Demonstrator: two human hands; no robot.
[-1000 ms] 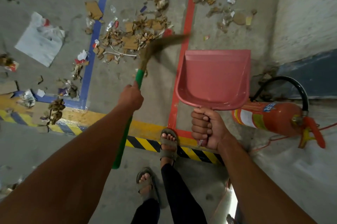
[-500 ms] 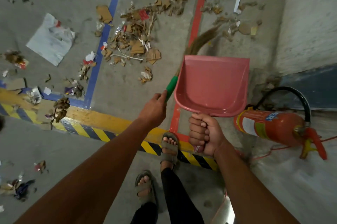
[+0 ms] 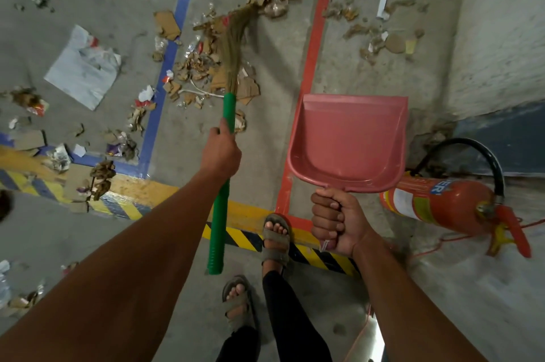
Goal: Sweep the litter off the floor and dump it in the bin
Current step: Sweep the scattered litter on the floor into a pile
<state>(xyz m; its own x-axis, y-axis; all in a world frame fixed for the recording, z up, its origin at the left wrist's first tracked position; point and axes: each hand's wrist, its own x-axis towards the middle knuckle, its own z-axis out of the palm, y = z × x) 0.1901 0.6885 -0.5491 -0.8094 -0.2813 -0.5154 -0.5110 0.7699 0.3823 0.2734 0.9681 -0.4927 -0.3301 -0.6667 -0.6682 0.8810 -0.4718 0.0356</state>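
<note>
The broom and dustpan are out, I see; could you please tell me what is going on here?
A person is sweeping a littered concrete floor. The left hand grips the green-handled straw broom, whose bristles lie in the pile of torn cardboard scraps beside the blue floor line. The right hand holds the empty pink plastic dustpan up off the floor. A red fire extinguisher lies by the wall.

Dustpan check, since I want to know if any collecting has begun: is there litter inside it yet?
No, the pink dustpan, held up by the right hand, shows only its bare inner surface.
</note>
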